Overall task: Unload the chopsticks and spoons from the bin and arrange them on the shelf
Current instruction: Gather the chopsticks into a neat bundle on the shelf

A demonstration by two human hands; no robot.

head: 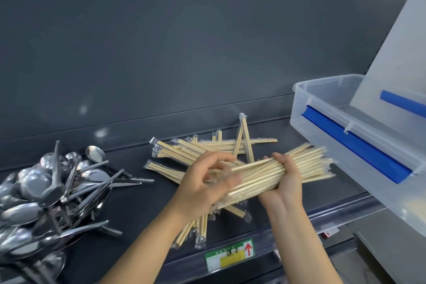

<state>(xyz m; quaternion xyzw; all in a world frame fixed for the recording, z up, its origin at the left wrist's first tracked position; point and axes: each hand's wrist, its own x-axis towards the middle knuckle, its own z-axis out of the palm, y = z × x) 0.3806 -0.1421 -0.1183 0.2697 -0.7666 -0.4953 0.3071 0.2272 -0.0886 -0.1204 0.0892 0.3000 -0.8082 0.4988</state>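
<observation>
Though unloading looks well along, arranging has barely begun on the dark grey metal shelf (143, 203). Clear plastic bin with blue latches (318, 131) at 3 o'clock, lid raised. Heap of shiny steel spoons (53, 191) at 8 o'clock. Loose pile of wrapped pale bamboo chopsticks (184, 150) at centre, crossing every way. Thick bundle of the same chopsticks (276, 173) held just above it: right hand (285, 182) curled beneath, left hand (207, 180) gripping the left end, blurred. Advice: square the ends, lay the bundle parallel to the shelf edge, away from the spoons.
</observation>
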